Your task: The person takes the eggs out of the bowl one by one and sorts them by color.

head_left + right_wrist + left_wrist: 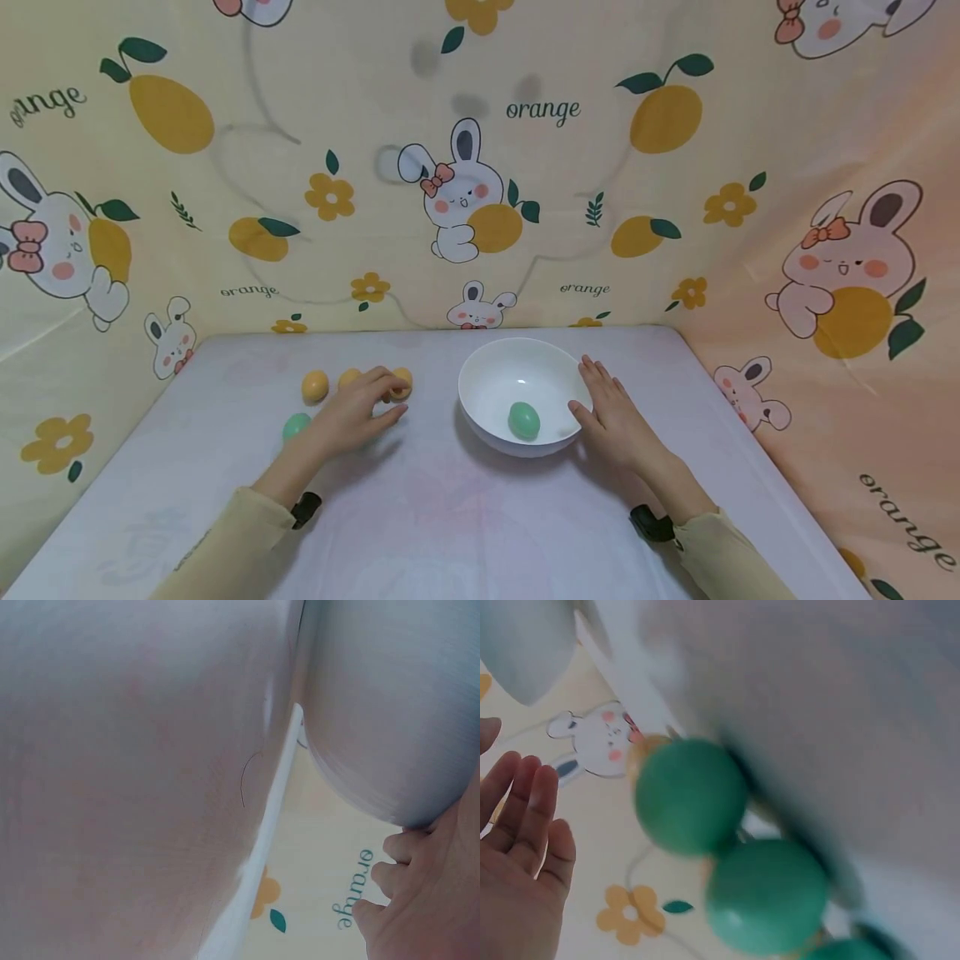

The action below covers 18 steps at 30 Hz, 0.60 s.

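A white bowl [480, 417] stands on the table with one green egg-shaped piece [523, 421] lying in it. My right hand [618, 421] rests against the bowl's right side, fingers extended; the right wrist view shows it beside the bowl [397, 712]. My left hand [356, 417] reaches over the table left of the bowl, thumb apart from the fingers. Its fingertips are at a yellow egg [402, 379]; whether they touch it I cannot tell. Farther left are two more yellow eggs [315, 387]. A green egg [296, 426] shows beside the left forearm, which hides others.
Several green eggs [690, 796] line up in the left wrist view, with yellow ones partly behind them. The white tabletop [465, 533] ends at a patterned cloth backdrop [360, 250] at the back and sides.
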Available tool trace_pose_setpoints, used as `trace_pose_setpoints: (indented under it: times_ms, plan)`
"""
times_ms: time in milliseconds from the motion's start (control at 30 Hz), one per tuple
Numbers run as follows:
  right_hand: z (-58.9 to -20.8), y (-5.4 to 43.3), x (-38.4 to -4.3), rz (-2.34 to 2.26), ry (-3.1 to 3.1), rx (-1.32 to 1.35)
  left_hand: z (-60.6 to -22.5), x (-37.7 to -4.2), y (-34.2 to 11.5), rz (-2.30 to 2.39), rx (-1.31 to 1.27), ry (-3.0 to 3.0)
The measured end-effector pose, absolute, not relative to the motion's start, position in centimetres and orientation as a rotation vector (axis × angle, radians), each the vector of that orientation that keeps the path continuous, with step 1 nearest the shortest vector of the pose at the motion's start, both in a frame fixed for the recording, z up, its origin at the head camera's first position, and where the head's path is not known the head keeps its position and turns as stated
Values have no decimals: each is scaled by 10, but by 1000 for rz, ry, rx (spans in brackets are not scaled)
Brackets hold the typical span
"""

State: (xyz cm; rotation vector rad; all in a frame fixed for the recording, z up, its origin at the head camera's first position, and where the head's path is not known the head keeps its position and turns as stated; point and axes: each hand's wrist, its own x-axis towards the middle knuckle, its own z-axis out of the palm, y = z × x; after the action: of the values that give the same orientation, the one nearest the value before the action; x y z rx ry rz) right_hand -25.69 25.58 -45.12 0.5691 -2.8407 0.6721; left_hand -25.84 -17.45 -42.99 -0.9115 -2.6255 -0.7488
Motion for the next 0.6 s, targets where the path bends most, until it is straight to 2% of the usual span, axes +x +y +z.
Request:
trace_pose_setpoints:
  times_ms: [600]
  plan:
    - [-454,258,-259,667,-2840,570,-424,-270,-94,-881,-981,-2475]
